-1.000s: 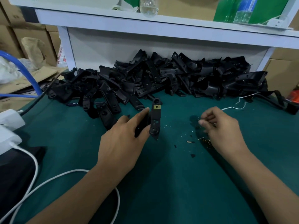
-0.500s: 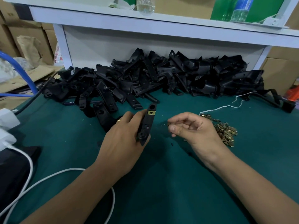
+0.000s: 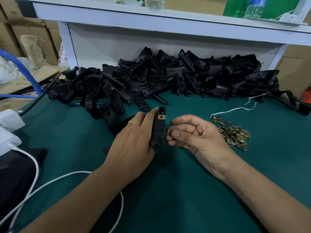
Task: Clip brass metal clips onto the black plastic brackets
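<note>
A: What do I have nearest the camera?

B: I see both forearms reaching in over the green felt-like surface (image 3: 168, 190). A white cable (image 3: 55, 179) loops across it at the lower left.

A: And the left hand?

B: My view has the left hand (image 3: 133, 140) back-up, its fingers (image 3: 152, 115) wrapped round a black plastic bracket (image 3: 159, 128), thumb under the lower end. The bracket stands nearly upright, long and narrow, matte, with rounded ends and round holes. A small square brass clip (image 3: 161, 117) sits on it near the top. A thin gold ring (image 3: 130, 122) is on one finger.

A: The right?

B: The right hand (image 3: 193, 133) is just beside the bracket, palm turned inward, fingers curled. Thumb and forefinger pinch a second brass clip (image 3: 168, 131), shiny and tiny, close to the bracket's lower half; I cannot tell whether it touches.

A: Farther out?

B: A loose heap of brass clips (image 3: 233, 133) lies right of that hand, flat and glinting. A white string (image 3: 235, 109) trails behind it. Beyond, a pile of black brackets (image 3: 168, 78) lies jumbled against a white shelf frame (image 3: 151, 21).
</note>
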Available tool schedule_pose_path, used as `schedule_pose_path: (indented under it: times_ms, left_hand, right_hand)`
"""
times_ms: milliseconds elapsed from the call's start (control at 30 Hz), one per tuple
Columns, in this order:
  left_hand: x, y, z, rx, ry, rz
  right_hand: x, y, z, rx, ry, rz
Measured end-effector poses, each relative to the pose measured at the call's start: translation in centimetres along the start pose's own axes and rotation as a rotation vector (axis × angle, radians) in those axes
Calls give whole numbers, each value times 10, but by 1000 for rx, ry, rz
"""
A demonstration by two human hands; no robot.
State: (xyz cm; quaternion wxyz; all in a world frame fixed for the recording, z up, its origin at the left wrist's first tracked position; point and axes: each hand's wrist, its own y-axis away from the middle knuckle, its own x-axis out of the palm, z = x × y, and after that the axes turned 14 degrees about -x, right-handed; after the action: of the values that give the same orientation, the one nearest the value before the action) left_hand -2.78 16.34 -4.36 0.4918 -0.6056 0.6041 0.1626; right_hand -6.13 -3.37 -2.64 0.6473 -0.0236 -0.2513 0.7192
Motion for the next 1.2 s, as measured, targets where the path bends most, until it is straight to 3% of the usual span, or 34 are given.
schedule_pose_path:
  times_ms: [700,1000,1200]
  left_hand:
    - [-10,4,-3,-45,-231,-125]
    - [-12,6,0,-11,-273,-78]
    - [-13,11,-7,5,-174,28]
  right_hand:
    - [19,7,-1,124,-37,-51]
    - [23,9,3,137,-44,2]
    - [26,12,-3,137,-91,40]
